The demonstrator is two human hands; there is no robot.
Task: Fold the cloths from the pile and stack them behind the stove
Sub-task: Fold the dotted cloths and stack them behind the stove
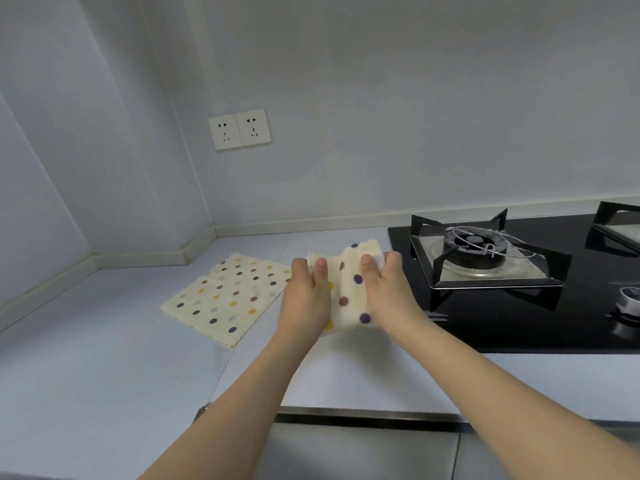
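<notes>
A cream cloth with coloured dots (348, 289) is folded into a narrow strip and held above the counter between both hands. My left hand (306, 296) grips its left side, thumb on top near the far edge. My right hand (389, 289) grips the right side the same way. A second cream dotted cloth (225, 297) lies spread flat on the counter to the left. The black glass stove (519, 299) is just right of my hands, with its burner and pan support (485, 254).
A pale counter (104, 341) runs into a wall corner at the back left. Two wall sockets (239, 129) sit above it. A stove knob (628, 299) is at the right edge. The counter's front edge (363, 415) is below my forearms.
</notes>
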